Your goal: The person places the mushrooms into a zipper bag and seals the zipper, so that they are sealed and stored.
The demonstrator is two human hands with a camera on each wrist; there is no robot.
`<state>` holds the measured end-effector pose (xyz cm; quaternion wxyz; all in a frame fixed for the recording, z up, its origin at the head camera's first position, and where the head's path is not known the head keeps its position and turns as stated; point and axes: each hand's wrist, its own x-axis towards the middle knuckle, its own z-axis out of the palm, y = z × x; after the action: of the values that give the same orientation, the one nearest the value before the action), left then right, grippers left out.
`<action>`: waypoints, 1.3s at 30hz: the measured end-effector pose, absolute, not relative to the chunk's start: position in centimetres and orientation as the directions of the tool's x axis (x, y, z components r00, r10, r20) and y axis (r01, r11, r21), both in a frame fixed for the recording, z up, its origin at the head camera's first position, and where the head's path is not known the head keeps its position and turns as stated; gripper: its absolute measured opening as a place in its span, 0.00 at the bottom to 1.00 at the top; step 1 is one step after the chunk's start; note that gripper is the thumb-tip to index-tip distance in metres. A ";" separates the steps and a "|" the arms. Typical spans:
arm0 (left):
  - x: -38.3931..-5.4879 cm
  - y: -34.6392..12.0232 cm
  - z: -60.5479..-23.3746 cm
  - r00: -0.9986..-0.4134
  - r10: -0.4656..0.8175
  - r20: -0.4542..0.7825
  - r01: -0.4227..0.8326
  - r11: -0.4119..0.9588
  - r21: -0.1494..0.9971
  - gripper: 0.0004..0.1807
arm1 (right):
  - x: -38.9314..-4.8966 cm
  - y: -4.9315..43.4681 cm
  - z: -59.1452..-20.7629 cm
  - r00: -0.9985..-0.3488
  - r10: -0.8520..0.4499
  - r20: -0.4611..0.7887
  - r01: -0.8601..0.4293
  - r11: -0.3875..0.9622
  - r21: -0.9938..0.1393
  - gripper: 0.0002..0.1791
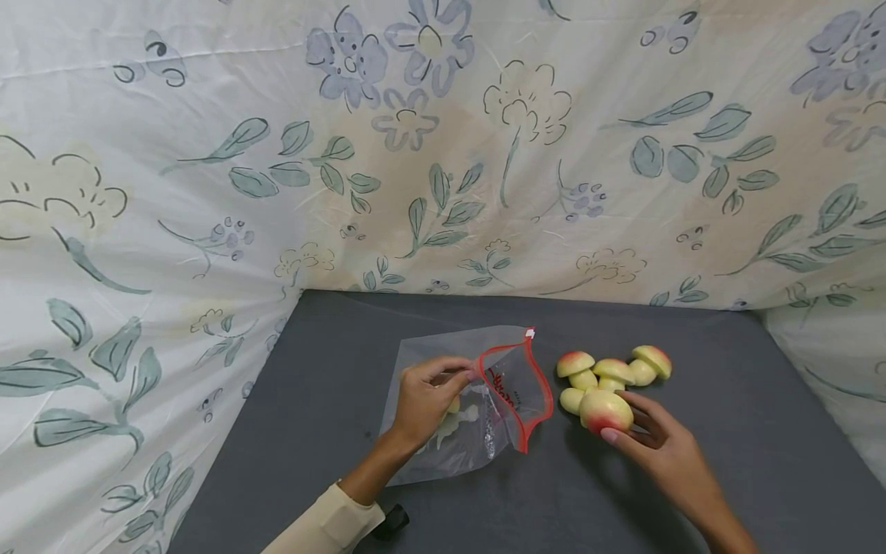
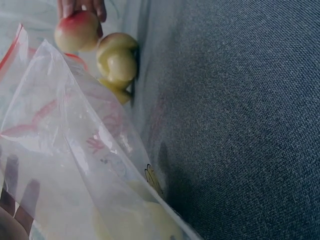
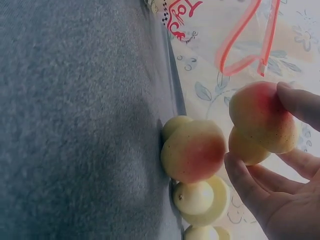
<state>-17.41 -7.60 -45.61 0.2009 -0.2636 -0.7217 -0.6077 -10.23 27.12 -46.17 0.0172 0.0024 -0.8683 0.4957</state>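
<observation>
A clear zip bag (image 1: 432,462) with a red zip edge lies on the table, its mouth gaping to the right. My left hand (image 1: 432,396) pinches the bag near the upper side of that mouth. Something pale yellow shows through the plastic (image 2: 132,220), low in the bag. In my right hand (image 1: 664,450) is a toy mushroom (image 3: 262,117) with a yellow, red-blushed cap, held between thumb and fingers above the table. Three similar mushrooms (image 1: 651,362) sit close together just beyond it.
The dark grey table (image 1: 332,346) is bordered by a floral cloth (image 1: 443,231) at the back and both sides. A small black object (image 1: 392,523) lies beside the left sleeve. A white slider (image 1: 530,333) sits at the far end of the red zip.
</observation>
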 end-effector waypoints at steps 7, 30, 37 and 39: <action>-17.3 -7.5 -45.6 -0.801 0.141 0.582 0.597 0.115 0.794 0.04 | -10.5 26.5 -45.9 -0.999 -0.009 0.034 -0.034 0.480 -0.877 0.39; -17.0 -7.4 -45.8 -0.787 0.134 0.602 0.617 0.126 0.777 0.05 | -10.7 24.4 -45.0 -0.999 -0.024 0.048 -0.054 0.424 -0.904 0.39; -17.0 -7.4 -45.8 -0.791 0.132 0.598 0.612 0.123 0.782 0.05 | -10.7 24.1 -44.9 -0.996 -0.028 0.088 -0.092 0.406 -0.909 0.37; -17.0 -7.4 -45.8 -0.794 0.131 0.594 0.607 0.123 0.785 0.05 | -10.7 24.0 -44.8 -0.995 -0.032 0.092 -0.097 0.401 -0.911 0.36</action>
<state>-17.01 -7.40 -45.76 0.1951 -0.2550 -0.7235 -0.6112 -10.70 23.95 -44.81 0.0300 0.0385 -0.8364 0.5459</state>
